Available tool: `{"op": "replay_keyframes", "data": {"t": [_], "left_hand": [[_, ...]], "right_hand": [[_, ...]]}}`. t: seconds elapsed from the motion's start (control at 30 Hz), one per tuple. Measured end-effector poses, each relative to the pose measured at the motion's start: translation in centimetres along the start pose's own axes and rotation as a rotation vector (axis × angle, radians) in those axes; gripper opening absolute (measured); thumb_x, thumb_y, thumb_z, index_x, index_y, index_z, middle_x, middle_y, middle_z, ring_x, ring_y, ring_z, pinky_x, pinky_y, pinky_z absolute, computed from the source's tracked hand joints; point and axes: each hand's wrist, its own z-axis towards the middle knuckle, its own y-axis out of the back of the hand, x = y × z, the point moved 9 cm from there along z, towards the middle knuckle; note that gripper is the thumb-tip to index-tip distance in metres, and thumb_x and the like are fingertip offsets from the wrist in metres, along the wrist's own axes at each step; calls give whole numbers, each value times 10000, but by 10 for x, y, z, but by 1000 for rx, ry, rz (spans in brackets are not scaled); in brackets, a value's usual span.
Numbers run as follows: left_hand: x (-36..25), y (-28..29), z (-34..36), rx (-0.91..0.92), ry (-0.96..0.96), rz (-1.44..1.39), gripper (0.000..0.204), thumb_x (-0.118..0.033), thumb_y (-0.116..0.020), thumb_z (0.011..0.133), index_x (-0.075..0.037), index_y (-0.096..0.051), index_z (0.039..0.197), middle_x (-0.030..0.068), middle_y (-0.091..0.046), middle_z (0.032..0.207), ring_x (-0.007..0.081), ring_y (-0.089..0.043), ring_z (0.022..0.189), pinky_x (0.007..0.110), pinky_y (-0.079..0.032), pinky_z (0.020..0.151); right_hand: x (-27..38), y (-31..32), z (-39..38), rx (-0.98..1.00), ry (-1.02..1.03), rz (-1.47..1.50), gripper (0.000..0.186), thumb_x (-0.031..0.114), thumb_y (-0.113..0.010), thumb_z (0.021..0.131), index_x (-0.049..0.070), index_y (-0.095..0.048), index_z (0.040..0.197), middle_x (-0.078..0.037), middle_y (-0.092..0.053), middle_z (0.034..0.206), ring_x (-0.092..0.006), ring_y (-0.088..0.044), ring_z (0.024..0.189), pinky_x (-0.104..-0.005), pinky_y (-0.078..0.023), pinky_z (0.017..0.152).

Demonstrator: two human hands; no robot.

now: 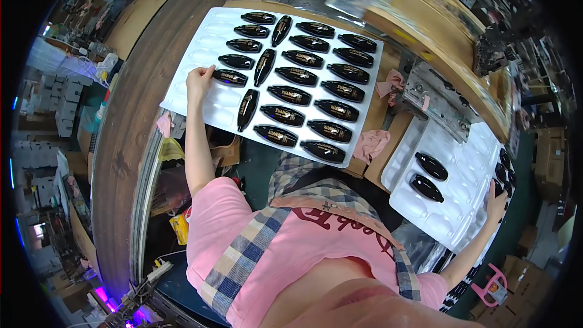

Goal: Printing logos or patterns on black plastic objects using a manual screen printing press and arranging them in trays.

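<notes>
Glossy black, barrel-shaped plastic pieces with gold print (pixel 282 115) lie in rows in a white moulded tray (pixel 212 104) before me. My left hand (pixel 198 82) is at the tray's left side, thumb and fingers closed at the near end of one printed black piece (pixel 231 78) in the leftmost row. Out to the right, my right hand (pixel 497 203) reaches over a second white tray (pixel 419 218). Its fingers bend around a plain black piece (pixel 499 187) at that tray's far edge, partly hidden. Two unprinted black pieces (pixel 432 166) rest in that second tray.
A metal fixture (pixel 438 94) stands between the trays, with pink cloths (pixel 371 144) beside it. A wooden-edged frame (pixel 425 30) curves behind. On the left runs a brown wooden bench (pixel 130 97). A pink stool (pixel 490 285) and cardboard boxes (pixel 525 279) are at lower right.
</notes>
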Motion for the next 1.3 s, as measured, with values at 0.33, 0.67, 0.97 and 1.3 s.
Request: {"op": "replay_keyframes", "data": {"t": [0.33,0.67,0.97,1.3], "left_hand": [[-251,-72,-95,112,-805,-240,248,-167,-588,808,-18,-573,1007,138,-609,885,264,-598,789,333,-465,683],[-426,-230,-172,579,-1025,-322,258,-177,-603,806,-12,-595,1003,94,-631,905,177,-591,842,269,-456,726],[-347,-113,-106,573,-666,-781,204,-175,-571,832,-9,-645,924,7,-625,809,62,-513,690,199,-420,651],[-60,50,-54,29,-203,-438,266,-223,-603,826,43,-619,817,38,-593,687,76,-536,606,197,-435,562]], "right_hand": [[43,27,-41,-78,175,1042,392,233,-539,859,45,-467,1196,-87,-519,1115,-133,-576,810,-220,-436,673],[256,116,-94,28,676,1159,406,181,-695,731,-10,-533,1051,-82,-600,902,-142,-550,809,-277,-427,762],[371,121,-131,125,921,1006,428,317,-681,725,-13,-557,966,-104,-583,848,-206,-547,738,-314,-425,696],[225,72,-45,-34,703,961,371,228,-489,878,-8,-477,1164,-157,-531,1130,-255,-518,1028,-363,-419,852]]}}
